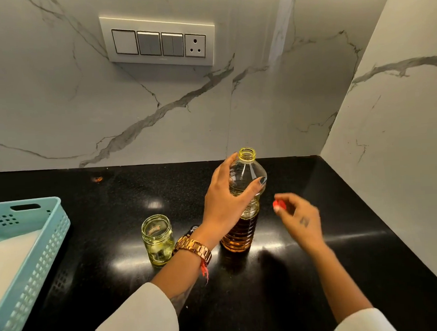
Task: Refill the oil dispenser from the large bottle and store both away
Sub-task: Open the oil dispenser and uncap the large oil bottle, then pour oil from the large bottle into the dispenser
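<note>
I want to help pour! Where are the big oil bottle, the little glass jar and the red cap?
large oil bottle (241, 237), head view, ribbed lower body.
glass jar (157, 239), head view, front wall.
red cap (278, 205), head view, cap's side.

— Surface inspected?
— Black polished countertop (111, 192), set into a marble-walled corner.
— Items standing on it?
— Large oil bottle (244, 230), uncapped, upright; open glass jar (157, 239) near its left; blue perforated basket (38, 253) at the left edge.

Amber oil in clear bottle (243, 215); red cap (279, 205); turquoise basket (49, 226); black counter (137, 190); grey-veined white wall (209, 109).
</note>
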The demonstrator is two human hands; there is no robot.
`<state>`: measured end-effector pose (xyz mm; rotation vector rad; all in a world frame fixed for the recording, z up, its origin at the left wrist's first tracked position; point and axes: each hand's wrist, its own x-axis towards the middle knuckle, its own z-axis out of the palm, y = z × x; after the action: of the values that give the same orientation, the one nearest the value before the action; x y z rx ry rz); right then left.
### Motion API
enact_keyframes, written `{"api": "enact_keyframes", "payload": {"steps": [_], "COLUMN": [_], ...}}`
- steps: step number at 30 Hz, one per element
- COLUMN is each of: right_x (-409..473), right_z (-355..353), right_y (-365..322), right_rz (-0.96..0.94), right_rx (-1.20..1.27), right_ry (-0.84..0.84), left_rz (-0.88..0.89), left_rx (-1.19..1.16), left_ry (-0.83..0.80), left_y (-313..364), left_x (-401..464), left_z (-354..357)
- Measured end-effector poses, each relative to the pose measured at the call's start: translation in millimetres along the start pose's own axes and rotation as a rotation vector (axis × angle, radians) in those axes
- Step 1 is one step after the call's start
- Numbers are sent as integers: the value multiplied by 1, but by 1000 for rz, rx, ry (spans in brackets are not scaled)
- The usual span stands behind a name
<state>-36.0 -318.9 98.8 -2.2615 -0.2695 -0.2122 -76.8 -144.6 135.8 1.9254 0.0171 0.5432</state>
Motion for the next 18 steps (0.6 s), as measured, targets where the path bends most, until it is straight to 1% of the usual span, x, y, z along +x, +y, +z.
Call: {"api": "enact_keyframes", "payload": {"steps": [2,5,9,12,14,16,18], "right_x": [-9,-20,-29,-30,-27,-22,-17], "right_z": [19,39,50,46,39,30,23], "right_y": [21,41,50,47,38,20,-2], "right_rz": [64,96,65,45,56,90,95], "right_rx": [-57,-124,-214,-216,-101,144,405], "right_ry": [-78,-158,-164,-200,-188,-126,-109], "left_rz": [-18,-49,-76,-95,-102,-95,-66], "left_rx": [-8,-34,-65,-72,-81,-102,-122], "left_ry": [-12,-16,-22,-20,-2,33,98], "left_y": [0,-1,-3,-6,-8,-9,-10], "left_x": [-1,-2,-6,-9,-13,-17,-21], "left_z": [0,-2,-5,-10,-16,-26,-40]}}
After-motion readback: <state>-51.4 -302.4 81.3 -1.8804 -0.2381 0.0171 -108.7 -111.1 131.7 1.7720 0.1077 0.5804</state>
